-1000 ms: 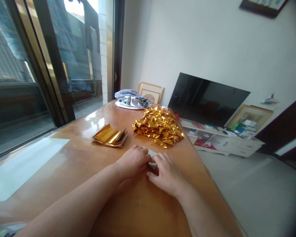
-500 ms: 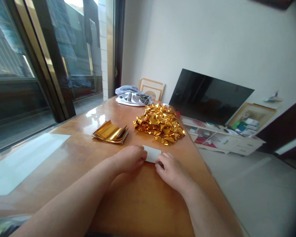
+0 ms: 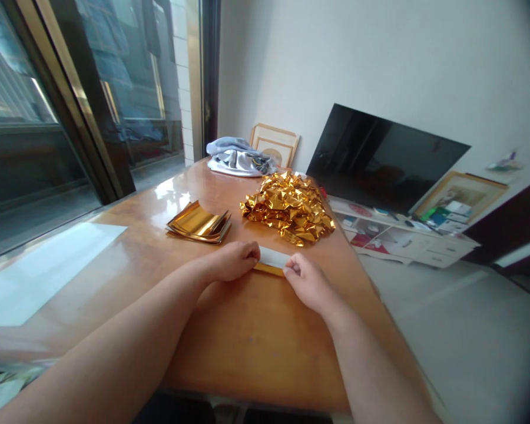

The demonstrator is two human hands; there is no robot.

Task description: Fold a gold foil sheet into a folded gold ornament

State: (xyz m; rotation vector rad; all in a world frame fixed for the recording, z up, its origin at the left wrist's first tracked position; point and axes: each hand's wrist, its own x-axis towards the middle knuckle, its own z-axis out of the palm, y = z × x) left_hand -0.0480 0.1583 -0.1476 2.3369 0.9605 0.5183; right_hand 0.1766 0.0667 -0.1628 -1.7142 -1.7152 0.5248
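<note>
A sheet of gold foil paper (image 3: 272, 258) lies white side up on the table, with a gold strip folded over along its near edge. My left hand (image 3: 235, 260) pinches its left end, fingers curled. At the right end my right hand (image 3: 307, 279) grips the sheet between thumb and fingers. Just beyond my left hand rests a stack of gold foil paper (image 3: 198, 222), its top sheets curling up. A heap of folded gold foil pieces (image 3: 289, 207) sits past my right hand.
The glossy wooden table (image 3: 229, 347) has its right edge beside my right forearm. A pale sheet (image 3: 53, 271) lies at the left. Folded clothes (image 3: 238, 158) are piled at the far end. A low white cabinet (image 3: 406, 238) stands beyond, below a television (image 3: 384, 159).
A gold strip now shows along the sheet's near edge, folded up by my fingers. Both hands appear slightly higher in view, and the camera has tilted a little downward.
</note>
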